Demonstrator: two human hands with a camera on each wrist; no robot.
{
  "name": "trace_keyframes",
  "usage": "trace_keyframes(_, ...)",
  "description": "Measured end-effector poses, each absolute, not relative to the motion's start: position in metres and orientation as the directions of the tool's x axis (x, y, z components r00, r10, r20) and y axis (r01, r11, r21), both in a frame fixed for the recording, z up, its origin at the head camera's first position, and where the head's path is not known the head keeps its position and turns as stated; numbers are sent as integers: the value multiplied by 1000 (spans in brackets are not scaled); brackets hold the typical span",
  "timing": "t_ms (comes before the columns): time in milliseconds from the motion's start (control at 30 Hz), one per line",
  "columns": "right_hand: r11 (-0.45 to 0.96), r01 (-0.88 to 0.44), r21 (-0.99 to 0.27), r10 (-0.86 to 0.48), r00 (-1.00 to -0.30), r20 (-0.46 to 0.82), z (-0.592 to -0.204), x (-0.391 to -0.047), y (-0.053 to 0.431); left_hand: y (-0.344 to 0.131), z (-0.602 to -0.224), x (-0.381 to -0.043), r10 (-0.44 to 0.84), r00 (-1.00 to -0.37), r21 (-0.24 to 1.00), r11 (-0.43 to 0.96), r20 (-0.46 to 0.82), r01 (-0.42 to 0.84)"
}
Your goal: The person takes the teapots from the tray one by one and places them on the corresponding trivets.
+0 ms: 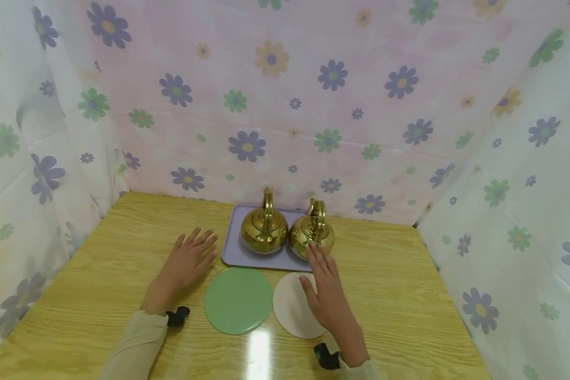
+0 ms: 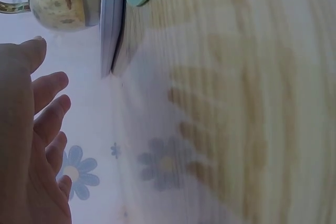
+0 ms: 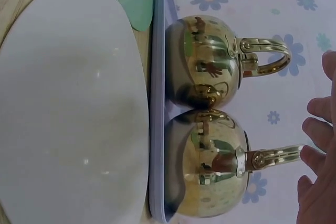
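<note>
Two shiny gold teapots, a left teapot (image 1: 261, 235) and a right teapot (image 1: 300, 244), stand side by side on a lavender tray (image 1: 230, 253). My right hand (image 1: 330, 295) is held over the white round mat (image 1: 290, 311), fingers fairly straight, fingertips overlapping the front of the right teapot in the head view. In the right wrist view the fingers (image 3: 317, 129) appear beside that teapot's handle (image 3: 273, 157). Left of the tray, my left hand (image 1: 185, 266) hovers above the table with relaxed, spread fingers and holds nothing; its shadow falls on the wood.
A green round mat (image 1: 239, 301) lies in front of the tray, beside the white one. The wooden table (image 1: 399, 306) is bordered by flowered curtains (image 1: 285, 105) at the back and both sides. Black wrist devices (image 1: 326, 357) sit at both sleeves.
</note>
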State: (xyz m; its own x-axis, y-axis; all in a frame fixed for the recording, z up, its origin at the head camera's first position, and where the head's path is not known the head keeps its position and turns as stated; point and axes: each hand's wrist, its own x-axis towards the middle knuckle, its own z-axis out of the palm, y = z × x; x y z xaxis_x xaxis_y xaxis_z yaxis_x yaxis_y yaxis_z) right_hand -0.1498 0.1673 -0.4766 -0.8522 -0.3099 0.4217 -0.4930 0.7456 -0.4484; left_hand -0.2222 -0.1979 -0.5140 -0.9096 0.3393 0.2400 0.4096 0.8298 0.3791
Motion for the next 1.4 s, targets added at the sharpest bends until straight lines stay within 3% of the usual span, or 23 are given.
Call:
trace_keyframes(967,683,-590,-431,-421,-800,428,-472,-190,141,-179,-527,-241,418,-880,468,745,226,475)
trace_keyframes(1400,655,-578,-487,-438,-815,379,-477,-210,134,-181,-534,-240,434,-871,484,726,230,489)
